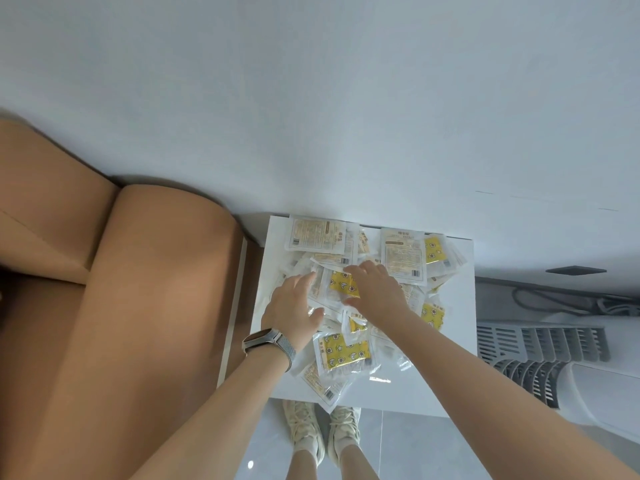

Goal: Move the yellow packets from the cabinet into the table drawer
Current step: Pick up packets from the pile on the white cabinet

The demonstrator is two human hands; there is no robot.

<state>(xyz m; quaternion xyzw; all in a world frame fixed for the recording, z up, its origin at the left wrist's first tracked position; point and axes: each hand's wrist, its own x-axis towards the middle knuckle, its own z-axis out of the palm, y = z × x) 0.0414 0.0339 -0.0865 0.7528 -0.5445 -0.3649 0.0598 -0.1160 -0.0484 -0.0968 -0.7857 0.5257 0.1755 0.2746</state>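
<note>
Surface: a white rectangular drawer tray (457,341) standing out from under a white tabletop (346,116), seen from above.
Packets: a loose heap of clear plastic packets with yellow printed panels (343,351) lies in the white tray, some face up showing yellow, others turned to pale label sides; they overlap and spread across most of the tray.
Left hand: the left hand (294,308) lies palm down on the heap's left part, fingers extended and slightly apart, thumb out toward the right, touching the packets.
Right hand: the right hand (375,289) is on the heap's middle, fingers curled over the edge of one yellow-panelled packet (341,285); whether it truly grips that packet cannot be told.
Wrist: a silver mesh-band watch (268,344) on the left wrist.
Left of tray: tan cushioned seat (138,289).
Right of tray: a grey slatted plastic rack (540,344).
Floor: pale tiles with two cream lace-up shoes (323,431) below the tray's near edge.
</note>
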